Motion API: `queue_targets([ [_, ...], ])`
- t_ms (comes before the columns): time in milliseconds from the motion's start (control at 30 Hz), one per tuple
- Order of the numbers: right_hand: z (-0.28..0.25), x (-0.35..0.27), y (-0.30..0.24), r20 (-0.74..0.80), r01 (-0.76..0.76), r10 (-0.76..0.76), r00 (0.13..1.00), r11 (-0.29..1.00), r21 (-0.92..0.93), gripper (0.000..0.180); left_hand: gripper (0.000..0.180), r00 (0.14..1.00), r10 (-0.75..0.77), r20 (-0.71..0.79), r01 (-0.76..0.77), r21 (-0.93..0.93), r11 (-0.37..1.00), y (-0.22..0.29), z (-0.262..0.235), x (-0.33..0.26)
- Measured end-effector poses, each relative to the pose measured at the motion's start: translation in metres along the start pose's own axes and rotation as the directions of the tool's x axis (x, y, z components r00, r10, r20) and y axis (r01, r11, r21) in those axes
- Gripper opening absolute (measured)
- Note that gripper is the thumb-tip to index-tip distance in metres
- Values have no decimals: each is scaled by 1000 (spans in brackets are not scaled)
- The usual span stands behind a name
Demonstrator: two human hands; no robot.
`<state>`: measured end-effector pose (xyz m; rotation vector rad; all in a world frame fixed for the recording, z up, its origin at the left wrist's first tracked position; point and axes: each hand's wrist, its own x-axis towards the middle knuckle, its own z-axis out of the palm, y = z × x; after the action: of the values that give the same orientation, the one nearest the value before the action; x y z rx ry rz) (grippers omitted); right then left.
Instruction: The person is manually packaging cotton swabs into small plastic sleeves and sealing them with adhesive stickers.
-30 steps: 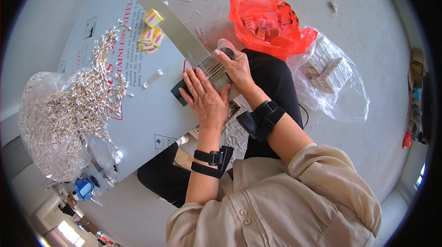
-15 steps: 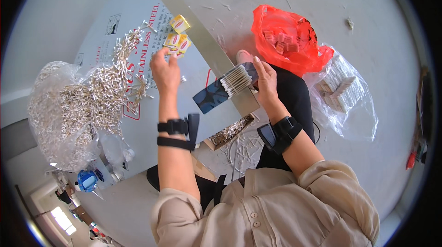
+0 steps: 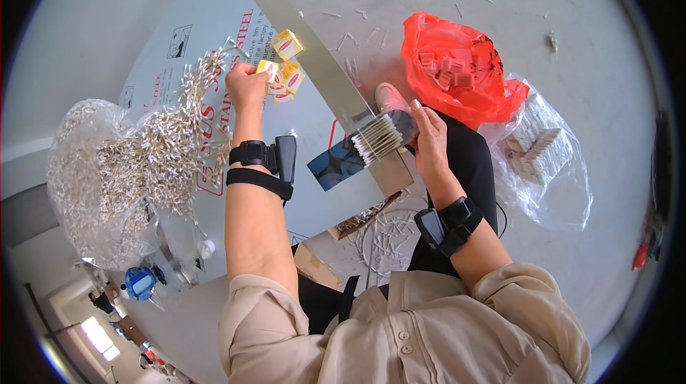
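My left hand [image 3: 248,86] is closed at the fingertips on a small yellow-and-white packet [image 3: 267,70], over the metal-covered table. Right beside it lies a small pile of like packets [image 3: 291,79], and a yellow box [image 3: 286,44] sits just beyond. At the table's edge, my right hand [image 3: 431,138] grips the right end of a dark, flat strip [image 3: 334,165]. A row of cotton swabs [image 3: 377,141] lies side by side across that strip. Left of my left hand, a big heap of loose cotton swabs [image 3: 161,148] spills from a clear plastic bag [image 3: 68,169].
A red plastic bag [image 3: 421,91] with small pink packs stands on the floor at right. Next to it is a clear bag [image 3: 572,191] of white packs. Below the table edge is a cardboard box [image 3: 391,174]; swabs litter the floor. A blue container [image 3: 139,283] is at lower left.
My left hand has shifted slightly left and now pinches one packet from the pile. My right hand still holds the strip with its swabs; the whole view has shifted a little.
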<state>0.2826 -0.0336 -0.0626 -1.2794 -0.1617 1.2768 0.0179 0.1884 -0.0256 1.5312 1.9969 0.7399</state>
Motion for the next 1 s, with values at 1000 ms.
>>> queue_targets([
  [1000,86,-50,-21,373,-75,140,917,980,-182,12,25,871,92,483,248,-593,766,10,-58,-152],
])
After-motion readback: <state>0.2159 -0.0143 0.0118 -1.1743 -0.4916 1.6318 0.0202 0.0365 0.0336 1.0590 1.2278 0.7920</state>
